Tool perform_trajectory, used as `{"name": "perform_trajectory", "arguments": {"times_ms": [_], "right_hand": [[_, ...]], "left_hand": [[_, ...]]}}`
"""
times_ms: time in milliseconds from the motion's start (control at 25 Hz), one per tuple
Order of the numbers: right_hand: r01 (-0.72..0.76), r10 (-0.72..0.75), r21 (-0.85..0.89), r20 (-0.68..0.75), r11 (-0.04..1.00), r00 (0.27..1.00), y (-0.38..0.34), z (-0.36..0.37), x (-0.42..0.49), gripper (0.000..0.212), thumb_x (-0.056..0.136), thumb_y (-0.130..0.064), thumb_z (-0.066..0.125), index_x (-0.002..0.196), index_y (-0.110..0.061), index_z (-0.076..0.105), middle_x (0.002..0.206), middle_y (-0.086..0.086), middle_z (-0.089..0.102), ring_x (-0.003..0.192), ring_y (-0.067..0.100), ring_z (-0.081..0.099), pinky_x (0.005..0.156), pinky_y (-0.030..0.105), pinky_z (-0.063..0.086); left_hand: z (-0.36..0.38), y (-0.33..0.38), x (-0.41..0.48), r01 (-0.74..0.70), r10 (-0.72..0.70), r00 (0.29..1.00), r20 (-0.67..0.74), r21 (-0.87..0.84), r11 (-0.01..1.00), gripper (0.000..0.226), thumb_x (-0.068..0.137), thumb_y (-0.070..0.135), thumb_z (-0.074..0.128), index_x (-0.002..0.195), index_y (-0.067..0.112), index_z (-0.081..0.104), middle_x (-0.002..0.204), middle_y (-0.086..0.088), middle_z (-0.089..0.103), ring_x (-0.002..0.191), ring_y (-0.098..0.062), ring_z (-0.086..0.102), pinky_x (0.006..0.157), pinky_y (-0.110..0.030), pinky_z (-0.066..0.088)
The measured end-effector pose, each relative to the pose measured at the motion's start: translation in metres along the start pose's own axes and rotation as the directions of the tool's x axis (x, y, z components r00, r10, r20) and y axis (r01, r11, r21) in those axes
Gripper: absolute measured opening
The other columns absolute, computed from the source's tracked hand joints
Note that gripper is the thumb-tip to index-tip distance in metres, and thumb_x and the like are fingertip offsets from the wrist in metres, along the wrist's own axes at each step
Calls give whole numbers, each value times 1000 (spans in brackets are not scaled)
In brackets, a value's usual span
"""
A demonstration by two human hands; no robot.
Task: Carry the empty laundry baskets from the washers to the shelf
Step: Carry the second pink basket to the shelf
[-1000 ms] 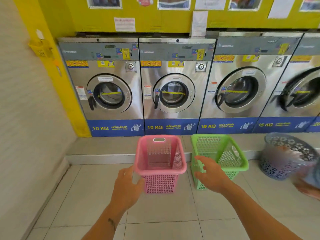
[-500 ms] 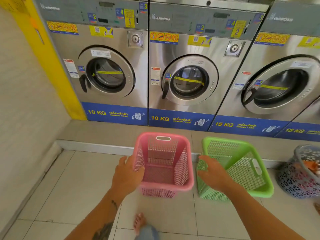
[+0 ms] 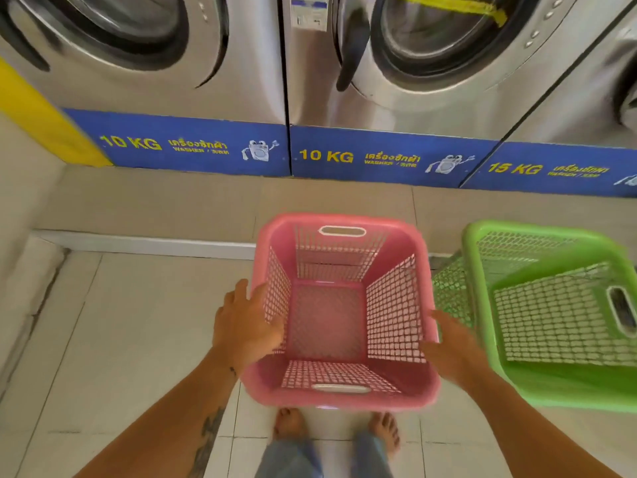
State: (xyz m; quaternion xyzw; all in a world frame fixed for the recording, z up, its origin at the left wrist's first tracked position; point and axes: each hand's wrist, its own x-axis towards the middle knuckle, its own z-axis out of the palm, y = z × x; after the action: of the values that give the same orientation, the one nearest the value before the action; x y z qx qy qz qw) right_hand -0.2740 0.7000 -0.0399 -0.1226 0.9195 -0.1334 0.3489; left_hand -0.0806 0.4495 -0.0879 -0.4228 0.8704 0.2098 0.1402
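Hands flank the pink laundry basket [image 3: 339, 315], which sits empty on the tiled floor [image 3: 131, 339] just beside the green basket [image 3: 558, 315]: left hand [image 3: 246, 327] and right hand [image 3: 451, 350], fingers spread against opposite walls, apparently bracing to lift.

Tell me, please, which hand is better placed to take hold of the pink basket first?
Left. The left hand already lies against the pink basket at its left rim, fingers curling over the edge. The right hand is near the right rim, blurred, apparently not gripping yet.
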Motion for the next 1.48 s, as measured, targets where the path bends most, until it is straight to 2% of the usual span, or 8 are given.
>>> {"name": "perform_trajectory", "arguments": {"times_ms": [200, 320, 440, 600, 760, 1080, 1240, 1480], "right_hand": [[-46, 47, 17, -52, 999, 998, 17, 39, 55, 52, 83, 1, 56, 133, -9, 48, 124, 14, 54, 118, 32, 49, 96, 40, 42], [-35, 39, 84, -54, 996, 998, 29, 45, 65, 46, 83, 6, 53, 125, -13, 53, 91, -8, 54, 84, 21, 61, 63, 32, 52], [27, -20, 101, -70, 995, 997, 37, 47, 73, 45, 81, 4, 51, 115, -26, 58, 91, -2, 59, 72, 13, 61, 48, 30, 49], [152, -141, 116, -98, 982, 985, 32, 31, 76, 53, 80, 0, 50, 91, -51, 58, 88, 1, 65, 64, 21, 66, 48, 37, 56], [309, -308, 54, -29, 949, 951, 1, -5, 49, 45, 85, -6, 51, 106, -45, 64, 74, -13, 63, 49, 2, 57, 40, 14, 40], [737, -726, -132, 124, 663, 676, -86, -49, -113, 52, 76, -11, 54, 124, -26, 63, 114, 7, 63, 103, 26, 62, 91, 35, 48], [867, -835, -202, 241, 457, 496, -121, -28, -205, 56, 77, -14, 54, 129, -32, 59, 115, 4, 58, 104, 25, 60, 90, 34, 47], [963, -910, -124, 316, 239, 267, -129, 64, -390, 43, 76, -11, 55, 115, -26, 66, 99, 3, 60, 82, 28, 63, 73, 36, 52]], "left_hand": [[62, -25, 44, 48, -50, 998, -32, -54, 997, 56, 82, 31, 55, 136, 33, 42, 147, -4, 33, 117, -30, 51, 86, -43, 55], [79, -32, 52, 21, -35, 992, -118, -113, 993, 49, 84, 20, 58, 132, 29, 51, 143, -4, 42, 108, -31, 59, 81, -45, 58], [83, -34, 53, 28, -61, 984, -166, -198, 980, 51, 80, 10, 60, 128, 26, 58, 139, -2, 47, 106, -29, 61, 86, -38, 55], [72, -34, 23, 177, -253, 950, -183, -350, 920, 51, 77, 9, 65, 125, 24, 61, 132, -1, 49, 105, -25, 59, 84, -32, 51], [40, -34, -65, 298, -460, 858, -229, -507, 809, 45, 80, 8, 67, 124, 17, 63, 131, -7, 51, 108, -28, 56, 85, -30, 42], [-45, -44, -329, 422, -799, 556, -230, -750, 510, 44, 80, 10, 66, 123, 16, 63, 125, -11, 59, 88, -20, 54, 77, -34, 44], [-43, -71, -453, 423, -904, 371, -213, -827, 369, 43, 74, 25, 68, 117, 27, 67, 119, -6, 65, 98, -29, 63, 88, -45, 50], [-8, -115, -670, 355, -973, 39, -226, -907, 225, 32, 78, 18, 68, 110, 24, 72, 108, -6, 68, 90, -26, 63, 82, -34, 47]]}}
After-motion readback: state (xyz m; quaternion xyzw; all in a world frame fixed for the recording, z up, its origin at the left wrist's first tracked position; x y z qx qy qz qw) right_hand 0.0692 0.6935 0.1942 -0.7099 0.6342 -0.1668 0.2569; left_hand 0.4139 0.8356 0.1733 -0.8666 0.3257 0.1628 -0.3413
